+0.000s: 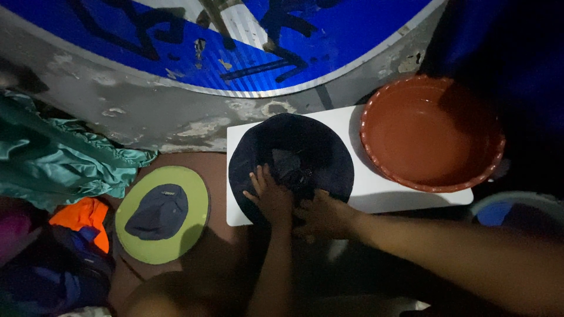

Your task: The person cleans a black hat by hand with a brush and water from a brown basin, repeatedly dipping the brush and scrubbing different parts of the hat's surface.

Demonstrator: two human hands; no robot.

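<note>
From the head camera, you have both hands down on a dark navy brimmed hat [292, 157] that lies upturned on a white board [376, 196], its crown hollow facing you and a lighter tag showing inside. Your left hand [271, 196] rests flat on the near left part of the brim with the fingers spread a little and pointing away from you; your right hand [322, 216] presses on the near edge just beside it, fingers stretched forward and not curled around anything that I can see, though the dim light hides the fingertips. The hat looks only just laid out: I judge this 1 hat to be in hand and not finished. Beside the board to the right stands a red-brown basin [432, 132] holding what looks like water, untouched by either hand. On the floor to your left lies a second hat, green-brimmed with a navy crown [163, 212], well apart from your hands, and past it a heap of teal and orange clothing [64, 170], so more pieces seem left. A large blue sign panel [247, 41] leans behind.
</note>
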